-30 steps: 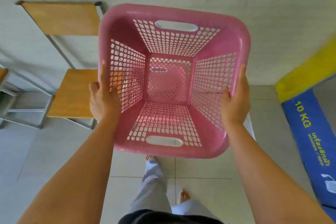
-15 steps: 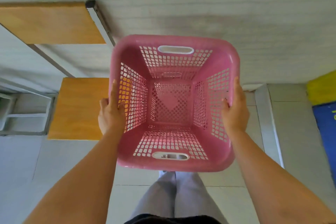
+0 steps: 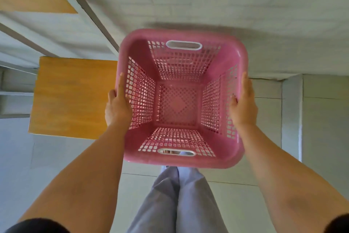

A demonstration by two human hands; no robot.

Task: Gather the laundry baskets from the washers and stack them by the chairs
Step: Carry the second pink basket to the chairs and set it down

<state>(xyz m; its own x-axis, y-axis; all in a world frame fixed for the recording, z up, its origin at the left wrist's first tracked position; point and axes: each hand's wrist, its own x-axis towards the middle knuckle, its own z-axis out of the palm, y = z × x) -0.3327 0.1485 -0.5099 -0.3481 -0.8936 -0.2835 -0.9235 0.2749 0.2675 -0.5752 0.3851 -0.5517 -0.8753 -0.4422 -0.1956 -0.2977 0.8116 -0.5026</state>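
— Both of our hands are clamped on the pink basket (image 3: 181, 98). How are we holding it?

— Our left hand (image 3: 118, 109) grips the left rim, with the thumb lying flat along the top edge and pointing away from us. Our right hand (image 3: 243, 106) grips the right rim the same way. The other fingers wrap under the rim, so we mostly cannot see them.

— And our arms?

— Both arms reach out in front of us, bare up to the dark sleeves at the bottom corners. They are almost straight and spread a little wider than the basket.

— Where is the basket?

— We hold it up off the floor (image 3: 236, 204), open side facing us, so we look straight down into it. It is empty. It has holes all over its sides and bottom, and a white handle slot at the far side and one at the near side. It sits just right of the wooden chair seat (image 3: 73, 96), close to the white wall (image 3: 226, 2). Our legs in light grey trousers (image 3: 177, 204) are below it.

— Can we read any words?

— No. We cannot make out any writing or labels on the basket, the chair or the wall.
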